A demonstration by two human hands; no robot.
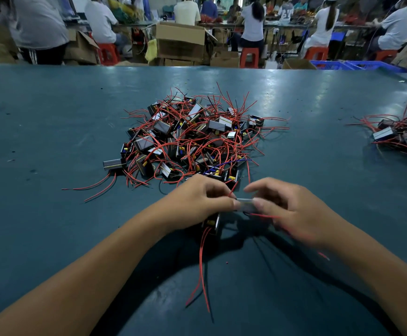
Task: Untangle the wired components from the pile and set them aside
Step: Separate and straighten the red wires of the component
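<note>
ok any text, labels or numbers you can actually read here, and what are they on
None can be read.
Components in the pile: their faces show no legible print.
Component held between the left hand and right hand: blurred, no marking readable.
Cardboard boxes behind the table: no print that can be made out.
A shirt in the far background has marks too small and blurred to read.

The pile (192, 139) is a tangled heap of small black boxes with red wires, mid-bench. One grey-faced component (246, 205) is pinched between both hands just near of it, another (212, 224) hanging below with red leads trailing. A smaller sorted cluster (402, 135) lies well apart at right.
</note>
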